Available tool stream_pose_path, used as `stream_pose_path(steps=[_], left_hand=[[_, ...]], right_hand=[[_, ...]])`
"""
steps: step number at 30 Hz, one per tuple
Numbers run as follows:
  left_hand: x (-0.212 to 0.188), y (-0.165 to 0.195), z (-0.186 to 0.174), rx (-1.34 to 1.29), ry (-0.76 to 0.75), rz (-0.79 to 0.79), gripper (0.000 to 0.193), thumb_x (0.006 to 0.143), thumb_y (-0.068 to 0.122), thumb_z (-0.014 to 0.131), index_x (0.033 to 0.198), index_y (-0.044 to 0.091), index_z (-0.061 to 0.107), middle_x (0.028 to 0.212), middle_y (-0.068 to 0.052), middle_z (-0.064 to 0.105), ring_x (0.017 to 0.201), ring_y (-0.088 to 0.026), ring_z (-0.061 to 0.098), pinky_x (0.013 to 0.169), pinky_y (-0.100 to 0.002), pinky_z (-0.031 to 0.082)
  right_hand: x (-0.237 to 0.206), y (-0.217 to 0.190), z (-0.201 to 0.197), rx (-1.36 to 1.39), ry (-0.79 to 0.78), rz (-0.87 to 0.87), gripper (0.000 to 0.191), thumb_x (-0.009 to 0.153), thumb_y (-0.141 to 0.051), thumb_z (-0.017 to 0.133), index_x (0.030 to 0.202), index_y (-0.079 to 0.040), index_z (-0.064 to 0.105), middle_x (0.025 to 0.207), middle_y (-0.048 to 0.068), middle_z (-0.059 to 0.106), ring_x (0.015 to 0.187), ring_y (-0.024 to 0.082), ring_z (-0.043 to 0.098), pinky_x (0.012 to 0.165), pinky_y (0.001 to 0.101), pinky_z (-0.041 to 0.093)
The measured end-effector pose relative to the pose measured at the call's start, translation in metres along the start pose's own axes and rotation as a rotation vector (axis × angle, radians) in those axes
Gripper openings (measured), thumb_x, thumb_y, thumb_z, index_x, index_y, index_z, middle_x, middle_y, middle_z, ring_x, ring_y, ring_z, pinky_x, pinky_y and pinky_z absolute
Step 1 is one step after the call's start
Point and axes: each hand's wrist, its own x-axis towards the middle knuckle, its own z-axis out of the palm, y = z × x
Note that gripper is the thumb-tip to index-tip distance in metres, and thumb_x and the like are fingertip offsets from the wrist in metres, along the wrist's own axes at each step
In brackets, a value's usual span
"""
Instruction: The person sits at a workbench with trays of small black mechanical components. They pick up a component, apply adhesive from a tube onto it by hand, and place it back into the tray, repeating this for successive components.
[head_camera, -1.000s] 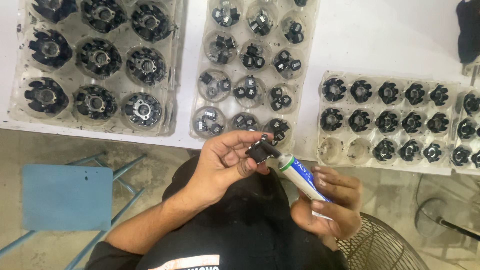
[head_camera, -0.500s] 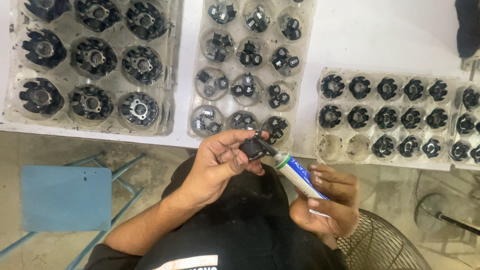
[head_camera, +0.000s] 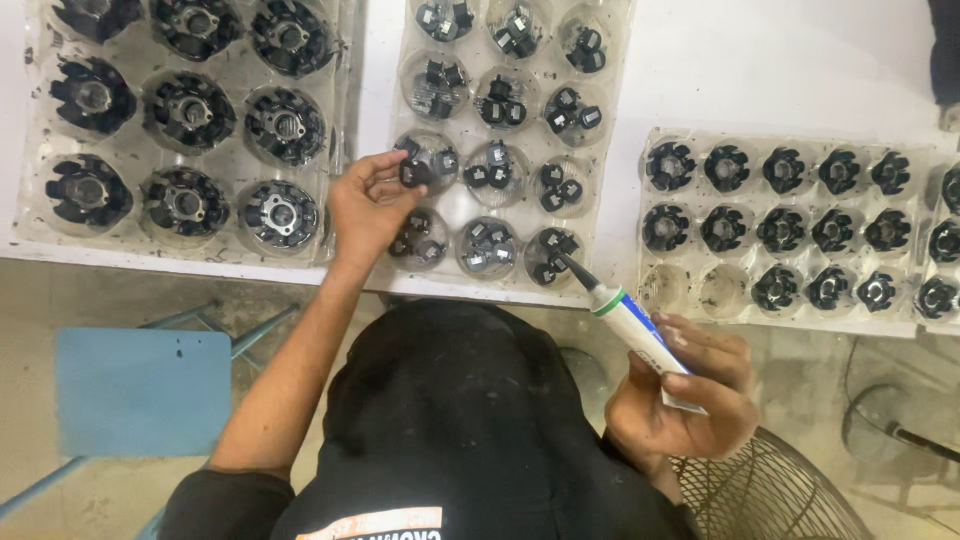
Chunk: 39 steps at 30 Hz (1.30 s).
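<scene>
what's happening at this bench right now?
A person sits at a white table with clear trays of black parts. The left hand holds a small black part over the middle tray, which holds small black pieces. The right hand grips a white tube with a dark nozzle, held off the table edge. A tray of larger round parts lies to the left, a tray of toothed parts to the right.

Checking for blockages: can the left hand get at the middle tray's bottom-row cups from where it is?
Probably yes: the left hand holds a small black part right above that middle tray, nothing covering its cups.
</scene>
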Motion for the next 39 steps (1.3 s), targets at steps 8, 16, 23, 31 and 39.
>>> stream_pose_path(steps=[8,16,23,31,39], left_hand=[[0.018,-0.075,-0.002,0.824,0.057,-0.088,0.043,0.071,0.040,0.093,0.099,0.011,0.077,0.080,-0.008,0.077,0.074,-0.025,0.075,0.068,-0.039,0.058],[0.032,-0.095,0.006,0.969,0.102,-0.079,0.047,0.063,0.045,0.096,0.091,0.012,0.077,0.083,-0.013,0.075,0.079,-0.035,0.072,0.071,-0.046,0.057],[0.023,-0.071,0.005,0.869,0.182,0.213,0.023,0.090,0.016,0.081,0.110,0.009,0.073,0.091,-0.011,0.072,0.080,-0.035,0.070,0.070,-0.047,0.054],[0.069,-0.068,-0.007,1.145,-0.221,0.588,0.033,0.079,0.000,0.070,0.109,0.014,0.072,0.108,-0.006,0.072,0.089,-0.034,0.070,0.078,-0.045,0.055],[0.099,-0.070,0.002,1.364,-0.422,0.618,0.027,0.074,0.005,0.076,0.098,0.013,0.070,0.095,-0.009,0.069,0.086,-0.033,0.070,0.074,-0.045,0.057]], right_hand=[[-0.017,0.008,0.006,0.022,-0.003,0.051,0.039,0.086,0.007,0.072,0.111,-0.009,0.046,0.107,0.013,0.062,0.094,0.029,0.069,0.082,0.0387,0.067],[-0.019,0.025,-0.004,0.000,-0.180,0.110,0.038,0.089,0.005,0.073,0.110,-0.011,0.045,0.105,0.015,0.059,0.095,0.029,0.071,0.083,0.0382,0.063],[-0.029,0.035,0.025,0.156,0.286,0.363,0.032,0.099,-0.014,0.081,0.108,-0.011,0.051,0.102,0.012,0.064,0.089,0.023,0.069,0.076,0.0292,0.057],[-0.015,0.059,0.008,0.299,0.350,0.371,0.038,0.098,-0.013,0.086,0.107,-0.011,0.049,0.102,0.011,0.064,0.089,0.021,0.067,0.077,0.0305,0.057],[-0.031,0.047,0.009,0.239,0.333,0.442,0.036,0.104,-0.007,0.082,0.112,-0.009,0.047,0.103,0.011,0.060,0.094,0.019,0.060,0.084,0.0281,0.049]])
